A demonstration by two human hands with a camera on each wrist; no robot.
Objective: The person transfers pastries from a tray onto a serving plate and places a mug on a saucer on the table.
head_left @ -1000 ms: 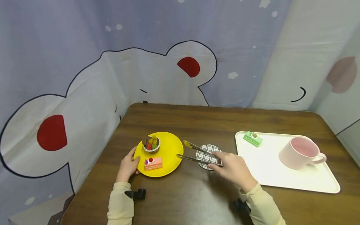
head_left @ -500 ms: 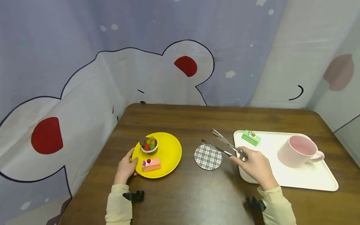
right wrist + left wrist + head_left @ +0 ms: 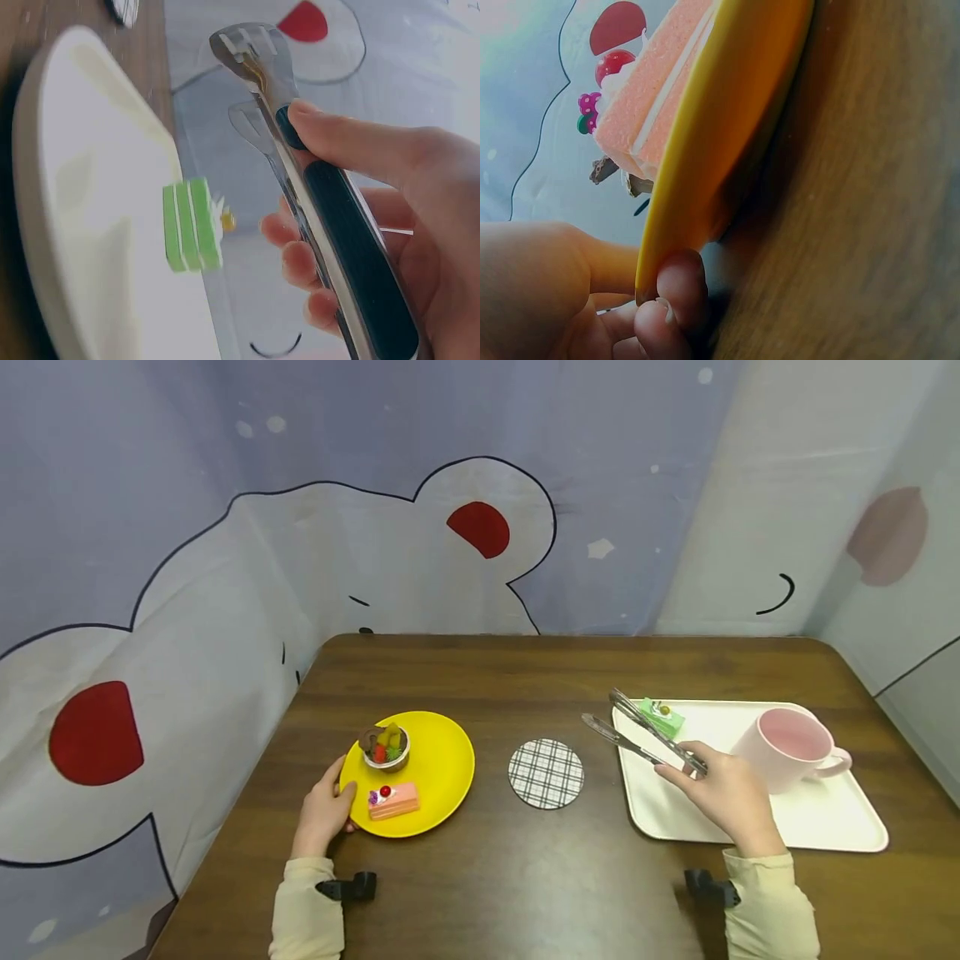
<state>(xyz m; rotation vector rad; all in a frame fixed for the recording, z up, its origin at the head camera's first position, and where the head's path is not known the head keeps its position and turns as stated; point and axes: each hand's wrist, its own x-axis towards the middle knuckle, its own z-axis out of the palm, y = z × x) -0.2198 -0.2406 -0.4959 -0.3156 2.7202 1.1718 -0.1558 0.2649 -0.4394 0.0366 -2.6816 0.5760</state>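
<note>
At the left of the head view, my left hand [image 3: 326, 810] pinches the rim of a yellow plate [image 3: 442, 768], thumb above and fingers beneath. A pink toy cake slice [image 3: 396, 802] and a toy fruit tart in a cup [image 3: 386, 750] sit on it. My right hand [image 3: 731, 797] grips a pair of metal tongs [image 3: 637, 731] with dark handle pads, their arms apart and nothing between the tips. The tongs reach over the left edge of a white tray [image 3: 675, 810]. A green toy cake slice [image 3: 193, 225] lies in the tray's far left corner, partly overlapped by the tongs in the head view.
A pink mug [image 3: 787, 750] stands on the tray's right side, close beyond my right hand. Between plate and tray lies a round checked coaster [image 3: 546, 774] on the wooden table [image 3: 495, 877]. A printed curtain [image 3: 360, 552] hangs behind the table's far edge.
My right hand has carried the tongs rightward, from beside the plate and over the coaster to the tray. The left hand keeps its hold on the plate; the head view has shifted slightly.
</note>
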